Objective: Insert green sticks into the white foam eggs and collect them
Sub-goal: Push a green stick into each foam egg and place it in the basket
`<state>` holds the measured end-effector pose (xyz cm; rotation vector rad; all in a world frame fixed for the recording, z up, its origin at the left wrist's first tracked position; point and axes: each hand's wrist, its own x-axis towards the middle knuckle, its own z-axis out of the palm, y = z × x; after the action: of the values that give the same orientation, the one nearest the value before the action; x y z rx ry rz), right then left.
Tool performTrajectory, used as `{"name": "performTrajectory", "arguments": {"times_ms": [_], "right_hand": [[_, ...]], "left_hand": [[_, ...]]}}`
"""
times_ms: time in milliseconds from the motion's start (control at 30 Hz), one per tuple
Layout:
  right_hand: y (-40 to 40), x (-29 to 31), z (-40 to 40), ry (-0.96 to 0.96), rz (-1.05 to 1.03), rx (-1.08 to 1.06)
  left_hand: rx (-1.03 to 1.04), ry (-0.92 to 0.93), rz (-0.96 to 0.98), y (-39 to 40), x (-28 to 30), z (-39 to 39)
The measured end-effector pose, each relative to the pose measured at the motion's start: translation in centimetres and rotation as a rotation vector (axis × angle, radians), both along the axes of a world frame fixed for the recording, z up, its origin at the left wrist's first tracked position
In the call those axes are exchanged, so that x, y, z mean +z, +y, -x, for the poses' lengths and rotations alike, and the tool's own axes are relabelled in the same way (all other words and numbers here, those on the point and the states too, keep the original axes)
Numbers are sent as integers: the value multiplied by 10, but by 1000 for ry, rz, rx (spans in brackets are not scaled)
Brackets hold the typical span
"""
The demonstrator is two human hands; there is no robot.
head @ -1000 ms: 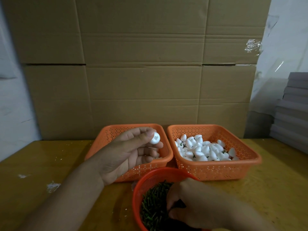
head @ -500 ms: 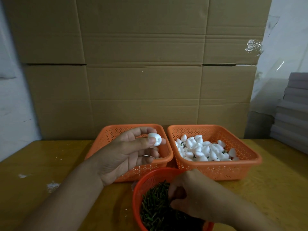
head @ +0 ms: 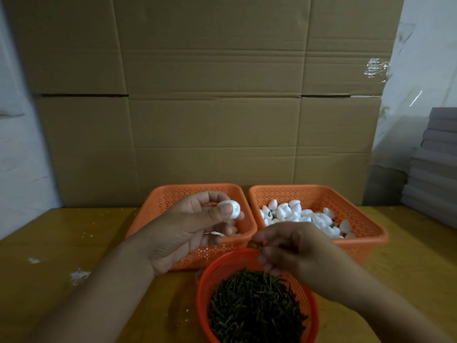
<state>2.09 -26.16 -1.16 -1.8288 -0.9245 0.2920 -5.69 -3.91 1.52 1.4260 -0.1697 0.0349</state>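
Bench [head: 74, 243]: 2 orange baskets at rear, the right basket [head: 366, 246] collecting finished eggs, and nearer, a round basket [head: 312, 318] of green sticks [head: 252, 308] within easy reach. Left hand [head: 190, 229] over the left basket [head: 158, 199]: fingers pinch 1 foam egg [head: 232, 208], small, white, matte, presented for insertion. Right hand [head: 291, 251]: blurred fingers pinch what looks like 1 thin stick.

left hand [head: 188, 229] pinches foam egg [head: 231, 209] — right hand [head: 294, 251] pinches green stick [head: 254, 245].

light: dim, warm, soft | shadows: faint under hands on table [head: 74, 243] | blur: right hand [head: 294, 251] motion-smeared | glare: tape [head: 377, 68] glints | edges: wide-angle bowing, darker corners
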Motion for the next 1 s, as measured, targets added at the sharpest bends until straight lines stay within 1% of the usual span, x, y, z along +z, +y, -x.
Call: {"name": "performTrajectory", "arguments": {"times_ms": [67, 100, 200, 267, 400, 567, 667, 867, 1000], "right_hand": [[0, 7, 4, 123, -150, -32], [0, 10, 5, 148, -200, -46], [-1, 13, 7, 154, -277, -87], [-1, 14, 6, 146, -288, -110], [-1, 13, 5, 15, -244, -159], [1, 8, 5, -217, -156, -236], [1, 7, 7, -299, -148, -257], [2, 8, 10, -350, -154, -267], [2, 10, 13, -351, -158, -254]], "left_hand": [[19, 2, -21, -1, 0, -1], [30, -1, -35, -1, -1, -1], [55, -20, -66, -3, -2, -1], [78, -29, -96, -5, -3, -2], [117, -41, -142, -6, -4, -3], [113, -94, -169, -9, -4, -2], [125, -128, -208, -12, -4, -1], [130, -154, -248, -18, -3, 1], [119, -167, -272, -22, -3, 2]]}}
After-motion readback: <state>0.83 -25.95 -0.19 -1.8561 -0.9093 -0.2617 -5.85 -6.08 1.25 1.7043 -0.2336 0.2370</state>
